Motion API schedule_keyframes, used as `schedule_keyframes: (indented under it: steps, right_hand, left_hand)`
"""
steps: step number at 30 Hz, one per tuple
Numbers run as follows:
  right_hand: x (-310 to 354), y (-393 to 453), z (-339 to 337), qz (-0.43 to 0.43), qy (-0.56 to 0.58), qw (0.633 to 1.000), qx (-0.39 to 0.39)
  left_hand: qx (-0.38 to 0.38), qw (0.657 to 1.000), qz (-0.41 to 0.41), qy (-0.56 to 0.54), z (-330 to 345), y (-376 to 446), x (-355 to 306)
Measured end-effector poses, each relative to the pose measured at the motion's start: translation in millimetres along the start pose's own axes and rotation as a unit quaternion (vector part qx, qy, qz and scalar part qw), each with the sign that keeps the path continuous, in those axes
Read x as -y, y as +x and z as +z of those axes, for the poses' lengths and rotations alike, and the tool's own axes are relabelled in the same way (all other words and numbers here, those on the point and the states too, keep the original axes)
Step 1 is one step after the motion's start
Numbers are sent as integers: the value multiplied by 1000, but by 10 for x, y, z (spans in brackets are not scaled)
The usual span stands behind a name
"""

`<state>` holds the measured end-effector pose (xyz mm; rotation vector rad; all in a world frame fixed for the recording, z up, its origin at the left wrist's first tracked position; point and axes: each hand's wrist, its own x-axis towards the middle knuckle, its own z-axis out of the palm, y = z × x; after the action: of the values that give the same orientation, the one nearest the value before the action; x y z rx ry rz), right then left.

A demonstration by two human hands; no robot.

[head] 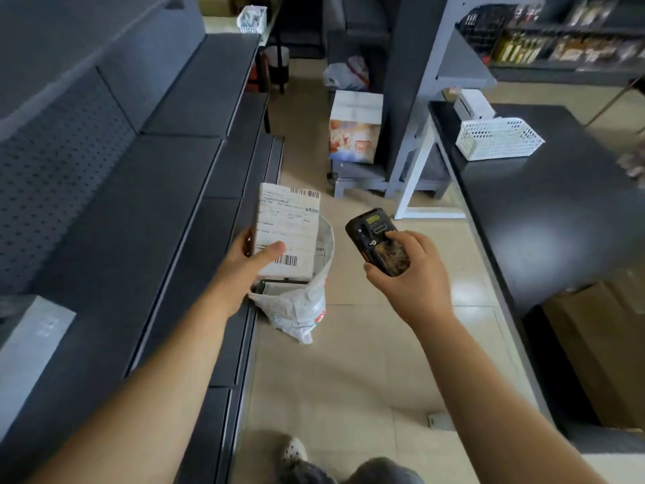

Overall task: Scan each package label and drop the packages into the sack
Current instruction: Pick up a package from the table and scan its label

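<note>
Left hand (pixel 249 263) is gripping a white package (pixel 288 230) by its lower left corner, thumb lying across the label face, fingers wrapped behind and hidden. Label is facing up toward the camera; barcodes are showing at top and bottom, the print too blurred to read.

Right hand (pixel 406 274) is clamping a dark handheld scanner (pixel 378 241), thumb pressing on its upper face, fingers curled under. Scanner's head is pointing away from the person, just beside the package, the two apart.

Package is hovering directly over the open mouth of a white sack (pixel 303 302) sitting on the tiled floor (pixel 366 372), against the foot of the dark shelving (pixel 139 190) on the left. Sack contents are mostly hidden behind the package.

Open floor is running between the shelving and a black counter (pixel 558 211) on the right. A white basket (pixel 497 138) is sitting on the counter. Farther off, a printed carton (pixel 354 129) is standing by a grey upright.
</note>
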<state>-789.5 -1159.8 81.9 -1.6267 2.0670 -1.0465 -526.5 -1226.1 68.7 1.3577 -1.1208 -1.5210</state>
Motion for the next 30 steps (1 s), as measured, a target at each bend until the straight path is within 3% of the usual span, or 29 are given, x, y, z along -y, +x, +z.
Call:
schedule_keyframes:
  steps: [15,20,25,30]
  right_hand:
    - [-906,1813,1529,31,-3,990,135]
    - [-1147,2087,2037,30,-6,984,176]
    - [-1303,2169,2385,52,-20,983,173]
    - [-1404,2148,2658,70,-24,985,155]
  left_hand:
    - [-39,979,-187,71,-59,2068,699]
    - [-63,958,-236,152,-196,2580,1085]
    - [-31,935,-277,220,-359,3036,1472]
    - [54,921,-274,272,-324,3469,1766]
